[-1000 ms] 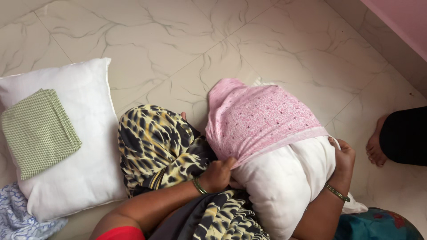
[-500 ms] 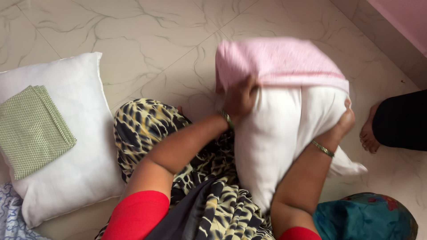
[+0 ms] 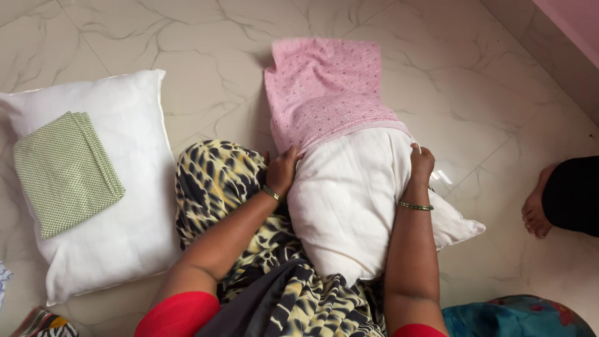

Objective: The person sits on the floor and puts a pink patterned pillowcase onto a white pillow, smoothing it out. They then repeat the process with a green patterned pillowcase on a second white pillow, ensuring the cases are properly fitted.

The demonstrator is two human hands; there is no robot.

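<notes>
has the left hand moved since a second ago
Yes. The left hand went from low on the pink pillow cover, up with the lifted pillow, and now grips the cover's open edge again, nearer the white spare pillow.

pillow [image 3: 349,200]: plain white
cover [image 3: 327,90]: pink, fine darker dots
second pillow [image 3: 125,237]: white
folded cloth [image 3: 65,171]: green and white small check
garment [image 3: 218,181]: yellow and black animal print
sleeve [image 3: 178,315]: red
bangles [image 3: 415,206]: green
floor [image 3: 187,37]: pale marble, grey veins
</notes>
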